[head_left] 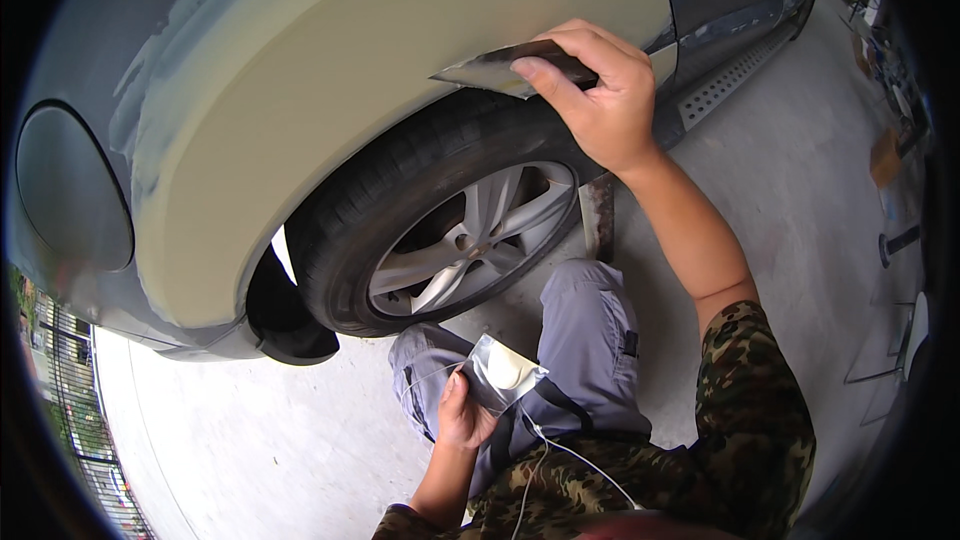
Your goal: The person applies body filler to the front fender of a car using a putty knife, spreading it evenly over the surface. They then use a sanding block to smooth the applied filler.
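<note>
Pale concrete floor (800, 170) of an open yard, with a dark grey car raised over a crouching person.

Right hand (600, 105) is up at the wheel arch, its fingers (555, 75) pinching a thin dark metal spreader blade (500, 68) flat against the cream-coloured filler patch on the fender (330, 90); the blade's long axis runs leftward from the fingers along the arch lip, just above the black tyre with its silver spoked wheel (450, 235). Left hand (462, 415) is low by the grey trouser knee (590, 330), fingers closed around a small shiny mixing board carrying a blob of cream filler (505, 370), well apart from the fender. Right hand is the nearer to the patch.
</note>
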The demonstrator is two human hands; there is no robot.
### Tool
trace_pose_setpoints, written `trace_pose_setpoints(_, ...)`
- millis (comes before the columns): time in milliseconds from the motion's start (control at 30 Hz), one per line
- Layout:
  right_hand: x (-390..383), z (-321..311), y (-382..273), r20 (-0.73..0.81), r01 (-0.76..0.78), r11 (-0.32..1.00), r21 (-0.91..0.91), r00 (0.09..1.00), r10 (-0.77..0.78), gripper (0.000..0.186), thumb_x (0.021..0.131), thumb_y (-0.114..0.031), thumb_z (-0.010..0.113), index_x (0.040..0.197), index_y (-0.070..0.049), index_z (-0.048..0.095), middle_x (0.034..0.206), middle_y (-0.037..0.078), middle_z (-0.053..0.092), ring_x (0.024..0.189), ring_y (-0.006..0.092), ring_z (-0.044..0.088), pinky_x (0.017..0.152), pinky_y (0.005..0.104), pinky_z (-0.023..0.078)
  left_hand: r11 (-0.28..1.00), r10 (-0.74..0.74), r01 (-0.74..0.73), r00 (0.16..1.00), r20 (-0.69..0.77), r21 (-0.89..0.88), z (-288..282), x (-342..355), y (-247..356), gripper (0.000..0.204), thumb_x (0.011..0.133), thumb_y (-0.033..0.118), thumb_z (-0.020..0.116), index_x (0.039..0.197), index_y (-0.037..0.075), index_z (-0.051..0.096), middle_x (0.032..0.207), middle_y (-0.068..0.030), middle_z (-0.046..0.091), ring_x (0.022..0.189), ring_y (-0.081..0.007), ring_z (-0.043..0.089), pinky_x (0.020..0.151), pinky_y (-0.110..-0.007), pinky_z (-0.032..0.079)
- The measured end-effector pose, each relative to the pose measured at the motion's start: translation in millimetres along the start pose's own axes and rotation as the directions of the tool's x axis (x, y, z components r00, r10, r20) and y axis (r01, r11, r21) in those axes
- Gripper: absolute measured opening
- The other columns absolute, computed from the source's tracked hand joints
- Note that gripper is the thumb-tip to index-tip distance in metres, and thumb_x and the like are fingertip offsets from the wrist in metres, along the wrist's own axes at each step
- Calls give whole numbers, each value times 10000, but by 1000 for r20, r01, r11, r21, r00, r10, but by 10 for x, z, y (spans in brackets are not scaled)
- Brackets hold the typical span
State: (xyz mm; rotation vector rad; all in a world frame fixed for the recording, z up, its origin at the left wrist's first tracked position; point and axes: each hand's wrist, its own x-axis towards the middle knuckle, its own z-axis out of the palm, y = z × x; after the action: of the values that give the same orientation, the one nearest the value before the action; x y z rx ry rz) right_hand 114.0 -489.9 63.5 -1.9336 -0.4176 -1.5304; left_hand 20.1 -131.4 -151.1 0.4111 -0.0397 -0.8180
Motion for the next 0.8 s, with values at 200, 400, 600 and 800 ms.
trace_pose_setpoints(200, 88, 290, -271, -5, 98, 995, -4, 995, -98, 194, 808, -19, 844, 984, -5, 763, 876, 111, 754, 774, 265, 728, 696, 333, 558, 998, 18, -18, 1000, 9, -55, -92, -69, 35, 524, 1084, 322, 607, 1446, -48, 520, 1444, -210, 625, 1356, -356, 604, 1184, -548, 448)
trace_pose_setpoints(400, 32, 433, -368, 143, 145, 987, 68, 978, -154, 194, 822, 52, 820, 999, 17, 749, 924, 132, 756, 791, 224, 732, 710, 294, 565, 998, 16, -14, 999, 34, -69, -184, -133, 57, 516, 1085, 322, 606, 1444, -40, 528, 1444, -213, 623, 1358, -363, 600, 1186, -554, 447)
trace_pose_setpoints(600, -125, 132, -148, -21, -307, 917, 256, 946, 323, 203, 880, -47, 831, 1042, 37, 743, 905, 81, 737, 797, 157, 671, 757, 265, 524, 998, 21, -20, 1000, 15, -58, -200, -137, 115, 537, 1085, 332, 604, 1444, -57, 513, 1441, -219, 622, 1356, -368, 600, 1184, -560, 446)
trace_pose_setpoints(800, -111, 189, -156, -1, -218, 972, 83, 976, 219, 197, 879, -58, 836, 1018, 32, 728, 913, 67, 737, 796, 154, 652, 764, 260, 514, 999, 1, -1, 1000, -12, -35, -158, -88, 92, 532, 1077, 318, 622, 1413, -82, 520, 1416, -238, 631, 1317, -366, 631, 1177, -545, 459)
